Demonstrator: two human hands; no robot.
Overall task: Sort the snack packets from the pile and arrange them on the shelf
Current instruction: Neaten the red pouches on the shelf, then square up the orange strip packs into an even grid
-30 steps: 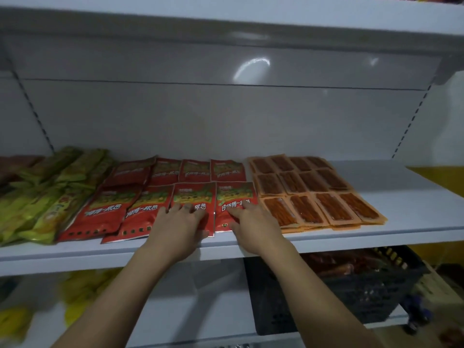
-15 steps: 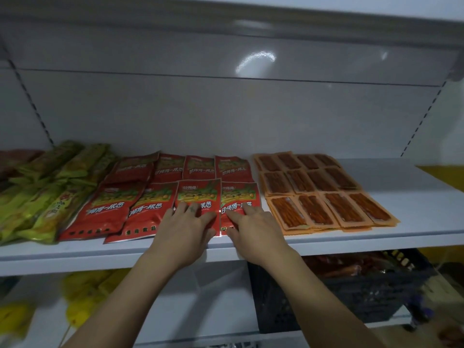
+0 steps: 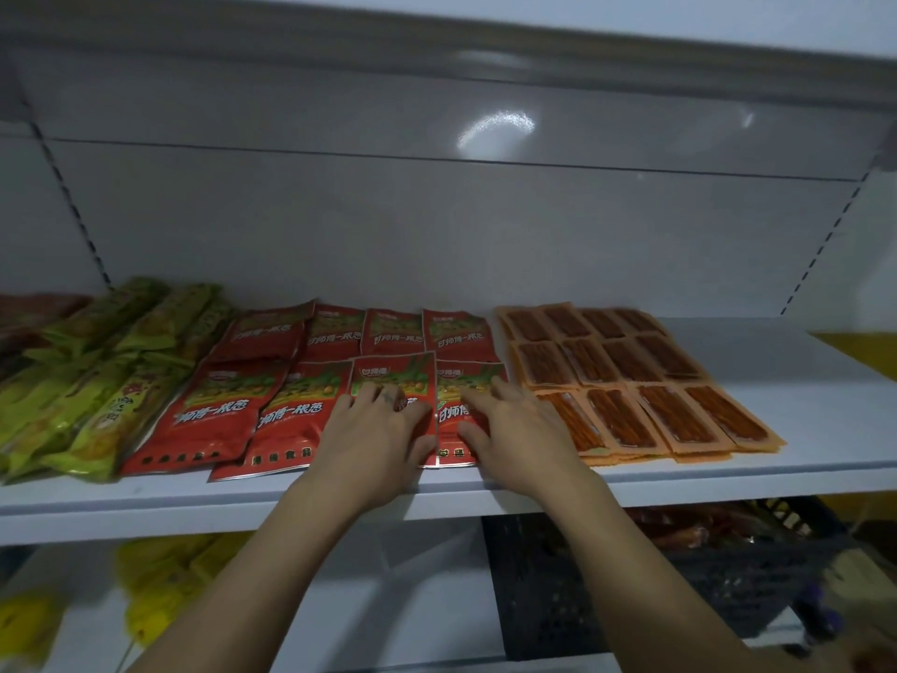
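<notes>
**Squaring the front row of red packets.** Below the front edge of the shelf (image 3: 728,483), toward its right, a dark crate (image 3: 558,599) holds more reddish packets, apparently the unsorted pile. Both forearms reach up over the front edge near its middle.

The left hand (image 3: 376,429) lies flat on the third packet from the left in the front row. Its fingers (image 3: 373,393) are straight and slightly spread, gripping nothing. The right hand (image 3: 514,434) lies likewise on the fourth packet, fingers (image 3: 485,388) extended and thumb near the packet's lower edge. The two packets meet between the hands, and the third appears to overlap the fourth's edge.

The red packets (image 3: 218,405) occupy the middle of the shelf in two rows of four. The front row reaches almost to the front edge, and the rear row lies behind it, partly covered. Green packets (image 3: 97,381) are heaped toward the left end. Orange packets (image 3: 631,381) are tiled in rows toward the right.

Judged step: aligning packets already placed, not fetching new ones. The next move calls for light, flat pressure, sliding each packet sideways until its edges sit parallel. The glossy neighbours should not be disturbed. A return to the crate would follow.
</notes>
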